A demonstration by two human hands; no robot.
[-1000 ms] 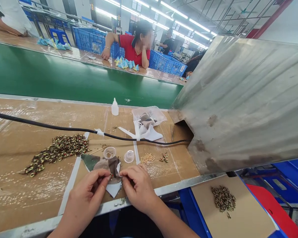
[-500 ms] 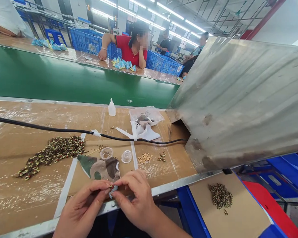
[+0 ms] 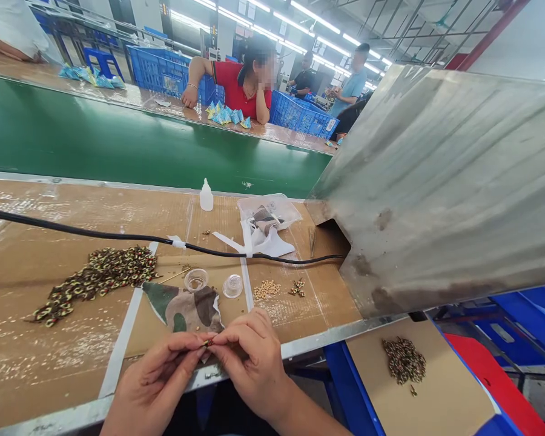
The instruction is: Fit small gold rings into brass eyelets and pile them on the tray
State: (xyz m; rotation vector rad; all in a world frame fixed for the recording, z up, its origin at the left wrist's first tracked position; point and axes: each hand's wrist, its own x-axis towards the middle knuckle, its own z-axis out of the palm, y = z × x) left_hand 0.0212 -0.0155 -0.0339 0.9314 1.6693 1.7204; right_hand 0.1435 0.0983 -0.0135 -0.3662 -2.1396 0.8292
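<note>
My left hand point(image 3: 157, 381) and my right hand point(image 3: 252, 357) meet at the near edge of the brown bench, fingertips pinched together on one small dark bead-like piece point(image 3: 208, 343). Just beyond the fingertips lies a camouflage cloth scrap point(image 3: 184, 306). A long heap of similar dark, patterned pieces point(image 3: 95, 278) spreads to the left. Two small clear cups point(image 3: 196, 280) point(image 3: 232, 286) stand past the cloth, with a little pile of tan beads point(image 3: 267, 289) and a few dark pieces point(image 3: 298, 287) to their right.
A black cable point(image 3: 118, 236) crosses the bench. A white squeeze bottle point(image 3: 206, 196) and a clear tray point(image 3: 272, 209) sit further back. A big metal hood point(image 3: 440, 181) fills the right. A cardboard sheet point(image 3: 445, 399) carries more pieces point(image 3: 404, 360). Other people sit beyond the green conveyor point(image 3: 118, 145).
Both hands have drawn back from over the camouflage cloth to the bench edge, still pinching the small piece. The cloth now lies uncovered and flat.
</note>
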